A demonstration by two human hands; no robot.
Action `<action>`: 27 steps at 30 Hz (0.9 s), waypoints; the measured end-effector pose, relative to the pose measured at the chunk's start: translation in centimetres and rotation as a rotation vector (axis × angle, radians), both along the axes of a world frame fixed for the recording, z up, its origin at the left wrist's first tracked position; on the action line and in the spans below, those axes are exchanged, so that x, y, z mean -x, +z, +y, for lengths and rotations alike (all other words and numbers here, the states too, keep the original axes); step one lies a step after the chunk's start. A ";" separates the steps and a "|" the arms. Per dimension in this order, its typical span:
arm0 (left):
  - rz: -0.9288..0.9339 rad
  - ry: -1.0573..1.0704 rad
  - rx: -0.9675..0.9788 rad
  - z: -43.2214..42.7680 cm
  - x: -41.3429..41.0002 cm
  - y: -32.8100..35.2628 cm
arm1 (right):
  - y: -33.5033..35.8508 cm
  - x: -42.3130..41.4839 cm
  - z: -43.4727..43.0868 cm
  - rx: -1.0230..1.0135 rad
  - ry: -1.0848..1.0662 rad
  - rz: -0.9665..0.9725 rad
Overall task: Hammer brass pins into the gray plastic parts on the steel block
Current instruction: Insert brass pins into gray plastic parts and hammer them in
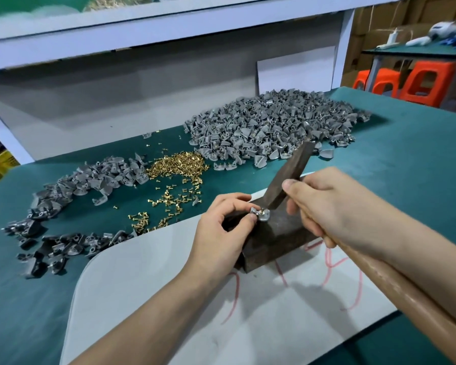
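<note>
Pinched gray part (pixel 259 215) on top of steel block (pixel 279 234) with left hand (pixel 221 227); gripped hammer (pixel 287 177) in right hand (pixel 324 206), head set against part (pin (pixel 262 208) barely visible). Judged as driving step; called next for short square tap, clear of left hand.

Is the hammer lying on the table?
No, the right hand grips the hammer, its head down at the part on the block.

A dark block (pixel 279 233) lies flat. One small gray part (pixel 263 216) sits on its top, with a gold pin (pixel 261 209) in it. The dark hammer (pixel 290 175) leans down, its tip right at that pin. Behind the block lie loose pins (pixel 177 164), with heaps of gray parts (pixel 269 125) on both sides of them.
</note>
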State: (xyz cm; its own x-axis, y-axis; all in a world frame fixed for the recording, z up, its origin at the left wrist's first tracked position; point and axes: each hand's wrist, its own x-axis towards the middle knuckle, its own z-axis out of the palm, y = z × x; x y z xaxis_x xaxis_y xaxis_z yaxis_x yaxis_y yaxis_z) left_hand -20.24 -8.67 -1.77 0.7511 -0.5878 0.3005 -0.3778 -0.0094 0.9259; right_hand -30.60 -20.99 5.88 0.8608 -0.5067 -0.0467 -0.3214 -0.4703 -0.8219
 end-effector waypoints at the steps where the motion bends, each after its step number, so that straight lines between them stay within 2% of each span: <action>1: -0.006 -0.006 -0.003 0.0 -0.1 0.1 | 0.0 0.0 0.1 0.007 -0.005 0.006; 6: -0.013 -0.013 -0.010 0.0 -0.1 0.1 | 0.5 0.3 0.4 0.034 -0.023 0.044; 12: -0.014 -0.016 0.020 -0.1 -0.2 -0.1 | 1.3 -0.3 1.1 0.210 -0.040 0.112; 15: -0.006 -0.024 0.010 -0.1 -0.3 -0.3 | 2.5 -0.2 0.8 0.333 -0.053 0.083; 24: -0.024 -0.031 0.025 -0.1 -0.1 -0.1 | 2.0 -0.1 0.9 0.416 -0.006 0.173; 27: -0.023 -0.034 0.021 -0.1 -0.2 -0.3 | 2.5 0.0 0.4 0.425 -0.021 0.146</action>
